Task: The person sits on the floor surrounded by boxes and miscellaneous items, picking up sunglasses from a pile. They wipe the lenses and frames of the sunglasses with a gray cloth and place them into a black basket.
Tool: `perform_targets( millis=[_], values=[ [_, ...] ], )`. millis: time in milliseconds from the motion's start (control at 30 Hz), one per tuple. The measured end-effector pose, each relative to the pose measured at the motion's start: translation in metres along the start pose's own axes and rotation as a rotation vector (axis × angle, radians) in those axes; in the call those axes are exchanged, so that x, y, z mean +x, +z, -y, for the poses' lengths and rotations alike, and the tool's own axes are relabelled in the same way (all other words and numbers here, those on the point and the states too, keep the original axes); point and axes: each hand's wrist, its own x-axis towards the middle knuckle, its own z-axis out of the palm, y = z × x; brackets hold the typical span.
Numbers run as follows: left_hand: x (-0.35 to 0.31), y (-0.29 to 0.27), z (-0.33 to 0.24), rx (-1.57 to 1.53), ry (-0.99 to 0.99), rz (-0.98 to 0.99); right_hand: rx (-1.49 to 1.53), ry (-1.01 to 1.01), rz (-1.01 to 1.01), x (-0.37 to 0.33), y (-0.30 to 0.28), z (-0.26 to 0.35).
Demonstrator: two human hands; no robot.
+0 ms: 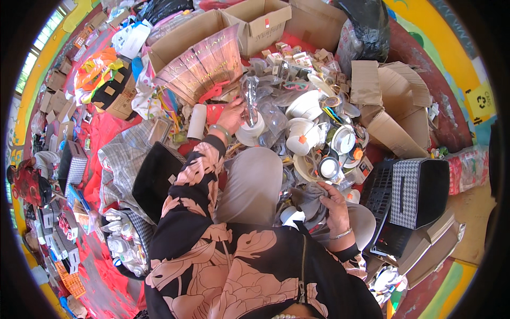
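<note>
My left hand (232,115) reaches forward over the pile, its fingers closed against a long see-through plastic piece (249,91) that stands up from the heap. I cannot make out its exact kind. Just below that hand sits a white plastic tub (249,133). My right hand (335,207) is near my right knee, with thumb and fingers pinching a crumpled grey cloth (309,199). In front of me spreads a mixed heap with a white bowl (305,105), a white cup (302,136) and several round lids (342,140).
A white roll (197,121) lies left of my left hand. Cardboard boxes stand behind the heap (260,29) and at right (398,111). A black box (155,181) is by my left arm; a checked box (417,192) stands at right. Red sheeting (109,143) covers the floor at left.
</note>
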Motion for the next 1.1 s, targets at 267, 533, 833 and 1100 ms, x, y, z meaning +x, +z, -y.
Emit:
perform_targets(
  millis=[267,533,833,1100],
  values=[
    [-0.115,0.138,-0.065,-0.235,0.064,0.235,0.137,-0.14,0.047,-0.023,0.011,0.021],
    [-0.187,0.207,-0.049,-0.321,-0.058,0.302,0.222,-0.177,0.044,-0.046,-0.01,0.008],
    [-0.218,0.224,-0.019,-0.325,-0.134,0.35,0.384,-0.58,0.087,-0.08,0.011,0.083],
    [-0.233,0.253,0.003,-0.211,-0.173,0.5,-0.312,-0.942,0.142,-0.078,0.082,0.138]
  ],
)
